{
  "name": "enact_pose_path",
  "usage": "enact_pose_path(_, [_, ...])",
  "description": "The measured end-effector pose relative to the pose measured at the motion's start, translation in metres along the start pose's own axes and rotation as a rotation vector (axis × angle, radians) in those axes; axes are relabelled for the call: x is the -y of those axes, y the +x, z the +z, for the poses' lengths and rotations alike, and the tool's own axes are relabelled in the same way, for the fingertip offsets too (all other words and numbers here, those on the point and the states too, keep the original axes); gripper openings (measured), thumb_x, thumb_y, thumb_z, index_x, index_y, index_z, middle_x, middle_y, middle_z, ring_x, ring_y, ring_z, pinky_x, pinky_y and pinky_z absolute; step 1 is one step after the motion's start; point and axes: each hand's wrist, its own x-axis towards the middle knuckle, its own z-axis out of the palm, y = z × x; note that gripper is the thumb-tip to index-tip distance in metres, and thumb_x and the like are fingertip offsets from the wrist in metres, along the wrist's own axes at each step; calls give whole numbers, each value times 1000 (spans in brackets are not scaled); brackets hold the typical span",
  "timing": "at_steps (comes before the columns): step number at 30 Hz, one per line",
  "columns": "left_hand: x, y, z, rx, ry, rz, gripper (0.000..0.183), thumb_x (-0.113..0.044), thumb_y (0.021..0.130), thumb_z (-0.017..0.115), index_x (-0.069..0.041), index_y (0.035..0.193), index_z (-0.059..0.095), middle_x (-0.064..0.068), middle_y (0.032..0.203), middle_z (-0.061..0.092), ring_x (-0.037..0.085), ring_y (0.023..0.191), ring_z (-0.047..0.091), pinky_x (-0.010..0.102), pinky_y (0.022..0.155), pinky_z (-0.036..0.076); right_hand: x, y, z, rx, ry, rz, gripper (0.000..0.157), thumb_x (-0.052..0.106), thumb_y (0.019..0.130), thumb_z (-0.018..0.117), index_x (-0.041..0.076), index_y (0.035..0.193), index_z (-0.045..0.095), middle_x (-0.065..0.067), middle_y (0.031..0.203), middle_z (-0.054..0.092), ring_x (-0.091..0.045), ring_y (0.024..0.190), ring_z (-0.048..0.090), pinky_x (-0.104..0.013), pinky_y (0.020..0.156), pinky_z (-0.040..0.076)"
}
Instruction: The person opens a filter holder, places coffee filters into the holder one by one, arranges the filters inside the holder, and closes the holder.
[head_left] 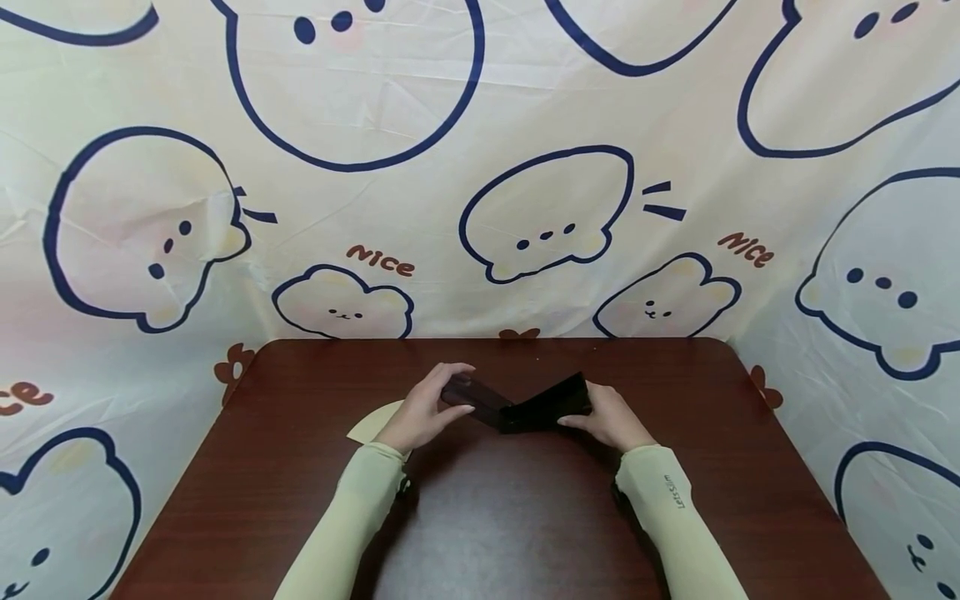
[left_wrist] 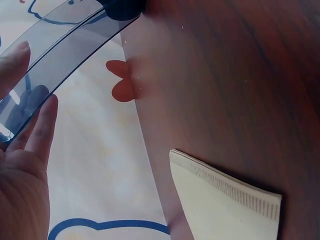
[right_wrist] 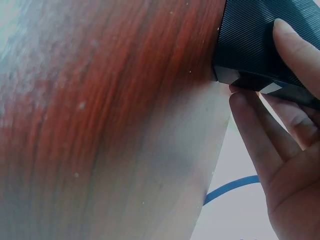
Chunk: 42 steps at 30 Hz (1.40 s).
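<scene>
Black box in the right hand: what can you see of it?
The black box looks like plastic, with a finely ridged face and a smooth, glossy edge. The right hand holds it, thumb on the ridges, tilted, right end higher, over the far part of the table. Its lower end meets the clear panel; any joint is unclear.

L hand gripping, R hand gripping, arms fwd & angled in

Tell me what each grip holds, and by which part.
The left grip holds the tinted transparent lid by its outer end; the right grip holds the ribbed black box by its outer end.
</scene>
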Motion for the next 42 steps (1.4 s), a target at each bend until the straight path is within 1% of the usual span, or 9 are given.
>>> enact_pose_path(6, [3,-1,2,-10,-6,7,58,-16,94,78,-20,145,52,3,140,57,19,118,58,50,83,57,2,-1,0,-4,-3,-9,107,28,87,86,5,166,17,-26,161,39,-42,135,55,-59,108,48])
enact_pose_path(17, [3,-1,3,-19,-22,14,58,-16,95,77,-16,147,51,2,138,57,19,117,59,52,84,57,2,-2,-1,5,-3,-8,105,29,90,83,3,165,15,-27,163,34,-43,133,56,-59,108,48])
enact_pose_path(22, [4,-3,4,-22,-20,10,60,-17,95,77,-25,148,50,-1,139,56,19,119,59,51,84,57,1,-3,0,5,-11,4,105,31,90,83,4,166,16,-26,163,35,-43,131,58,-59,107,48])
enact_pose_path(28, [3,-3,6,-32,-9,15,64,-20,96,76,-28,152,47,0,139,57,18,122,59,53,85,57,-1,-3,-1,8,-48,21,104,36,90,82,2,165,18,-27,160,41,-40,125,62,-57,103,51])
enact_pose_path(32, [3,-4,5,-15,-29,-14,84,-20,94,78,-39,161,31,0,146,54,23,132,56,55,95,55,-1,-2,0,7,-42,20,104,35,90,82,1,164,18,-27,159,41,-39,124,63,-57,103,52])
enact_pose_path(35, [6,-6,1,6,-80,-77,107,-16,90,82,-49,163,12,1,156,46,28,143,49,56,107,49,-1,-2,0,7,-25,22,104,33,90,82,2,165,17,-26,161,38,-39,127,61,-57,105,50])
enact_pose_path(37, [10,-8,-3,6,-80,-127,117,-12,87,85,-50,163,5,3,156,46,30,142,50,55,111,47,-1,-3,0,8,-17,19,104,32,90,82,3,165,16,-26,162,37,-40,128,60,-57,106,50])
enact_pose_path(39, [13,-13,-8,-3,-1,-167,115,-11,86,86,-45,165,10,6,152,51,31,136,56,54,109,48,0,-3,0,7,-15,19,104,32,90,82,3,165,16,-26,162,37,-40,130,59,-57,106,50])
enact_pose_path(42, [17,-22,-14,-4,221,-218,92,-17,87,86,-31,162,35,10,144,60,34,130,60,58,104,50,0,-4,-1,11,-21,22,103,32,91,82,3,165,16,-26,161,39,-40,128,60,-57,105,50])
